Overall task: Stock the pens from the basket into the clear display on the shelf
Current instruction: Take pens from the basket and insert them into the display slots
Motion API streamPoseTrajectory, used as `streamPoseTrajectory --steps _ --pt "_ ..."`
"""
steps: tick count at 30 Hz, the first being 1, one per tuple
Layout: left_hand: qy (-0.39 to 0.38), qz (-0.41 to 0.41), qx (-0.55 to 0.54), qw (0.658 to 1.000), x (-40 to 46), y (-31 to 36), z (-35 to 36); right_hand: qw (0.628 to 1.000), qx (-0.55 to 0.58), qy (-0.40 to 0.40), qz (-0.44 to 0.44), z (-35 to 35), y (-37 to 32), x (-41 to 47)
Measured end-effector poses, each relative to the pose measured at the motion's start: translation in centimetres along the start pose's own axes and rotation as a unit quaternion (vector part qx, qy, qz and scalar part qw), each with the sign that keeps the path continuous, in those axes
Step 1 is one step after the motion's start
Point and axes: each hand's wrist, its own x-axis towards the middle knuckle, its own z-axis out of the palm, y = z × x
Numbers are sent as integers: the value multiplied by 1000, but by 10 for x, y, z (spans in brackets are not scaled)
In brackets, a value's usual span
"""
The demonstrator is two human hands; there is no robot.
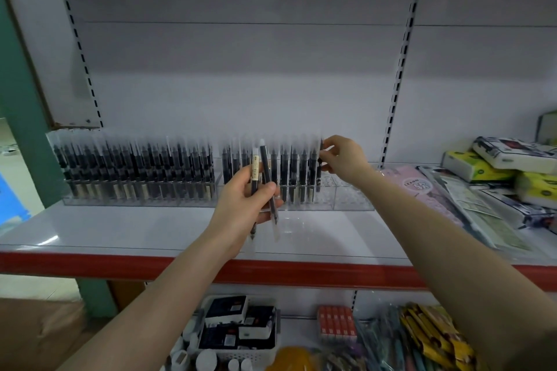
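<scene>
A long clear display (pixel 352 200) stands at the back of the white shelf (pixel 120 229), holding several upright black pens (pixel 135 169) in rows; its right end has bare slots. My left hand (pixel 244 202) is in front of the display's middle, shut on two black pens (pixel 266 178) that point up and down. My right hand (pixel 343 159) is at the right edge of the filled rows, pinching one black pen (pixel 320 159) upright over a slot. A white basket (pixel 238 349) sits on the lower shelf.
Pink and patterned packets (pixel 422 187) and stacked tissue packs (pixel 494 163) lie on the shelf's right side. The shelf has a red front edge (pixel 301 271). Below are an orange box pack (pixel 336 324), coloured pens (pixel 428 337) and small boxes in the basket.
</scene>
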Motion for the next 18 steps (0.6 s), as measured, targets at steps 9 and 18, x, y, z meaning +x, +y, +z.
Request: streamPoseTrajectory --steps 9,18 --pt "-14 -6 -11 1000 -9 -1 -3 999 10 1 33 4 7 -5" --pt "-5 -23 -31 999 -16 6 -6 981 175 73 -43 3 -37 -69"
